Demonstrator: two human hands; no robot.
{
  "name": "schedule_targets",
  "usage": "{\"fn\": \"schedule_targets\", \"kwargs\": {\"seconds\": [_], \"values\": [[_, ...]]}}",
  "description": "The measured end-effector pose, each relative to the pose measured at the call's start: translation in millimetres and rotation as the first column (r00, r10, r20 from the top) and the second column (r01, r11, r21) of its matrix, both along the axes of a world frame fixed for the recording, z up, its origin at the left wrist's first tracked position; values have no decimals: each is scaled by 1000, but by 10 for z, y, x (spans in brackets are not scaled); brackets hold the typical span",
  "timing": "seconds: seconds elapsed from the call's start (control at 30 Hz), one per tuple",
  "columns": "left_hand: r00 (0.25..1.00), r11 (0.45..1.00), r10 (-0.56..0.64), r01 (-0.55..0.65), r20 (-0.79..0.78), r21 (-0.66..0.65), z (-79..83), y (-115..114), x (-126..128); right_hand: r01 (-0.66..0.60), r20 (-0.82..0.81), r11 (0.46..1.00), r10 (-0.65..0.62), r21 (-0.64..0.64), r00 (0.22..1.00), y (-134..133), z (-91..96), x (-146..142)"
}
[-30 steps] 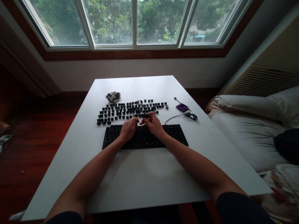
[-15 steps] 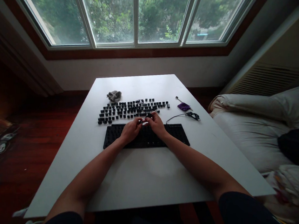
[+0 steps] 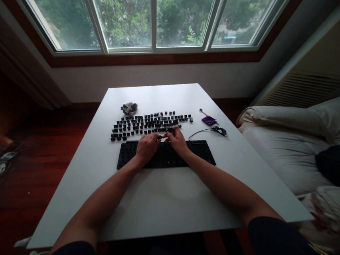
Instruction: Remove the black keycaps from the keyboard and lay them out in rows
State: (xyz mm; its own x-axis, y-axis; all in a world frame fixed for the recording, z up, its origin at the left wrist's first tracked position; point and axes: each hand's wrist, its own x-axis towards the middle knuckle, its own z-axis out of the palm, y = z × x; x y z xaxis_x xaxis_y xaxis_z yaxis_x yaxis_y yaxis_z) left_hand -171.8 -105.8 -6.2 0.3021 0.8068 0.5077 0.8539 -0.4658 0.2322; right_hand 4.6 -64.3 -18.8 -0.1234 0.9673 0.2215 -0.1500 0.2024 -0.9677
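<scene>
A black keyboard with most of its keycaps off lies across the white table, its cable coiled at the right. Above its middle my hands meet, fingertips close together. My left hand is closed, pinching a small black keycap. My right hand is closed too, with a small dark thing between its fingers, too small to make out. Just beyond the keyboard, loose black keycaps stand in rows.
A crumpled grey cloth sits at the back left of the white table. A purple cloth or pouch and a small brush-like tool lie at the right. Beside the table is a pale sofa.
My left hand has turned slightly, its back more upward, and its fingers have shifted on the keycap. The right hand has barely moved. Everything on the table stays in place.
</scene>
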Motion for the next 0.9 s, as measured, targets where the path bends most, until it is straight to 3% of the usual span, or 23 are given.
{"fn": "schedule_targets", "kwargs": {"seconds": [0.2,0.37,0.53,0.6,0.73,0.9], "values": [[1000,1000,2,-1,-27,27,31,-28,30,33,-166,991,-54,-127,985,-70,26,-67],[977,997,-35,49,209,-60,-10,-16,22,-12,-315,952,-89,-304,945,-109,65,-87],[897,981,-31,112,442,-159,-14,-1,15,-43,-352,940,-84,-338,932,-118,76,-72],[910,981,-49,122,411,-152,-10,4,2,-32,-352,943,-93,-332,931,-121,80,-66],[972,987,-119,138,202,-83,-22,23,-38,1,-326,934,-126,-358,937,-119,86,-56],[975,990,-35,64,218,-125,-4,37,-53,20,-257,952,-103,-306,961,-130,98,-55]]}}
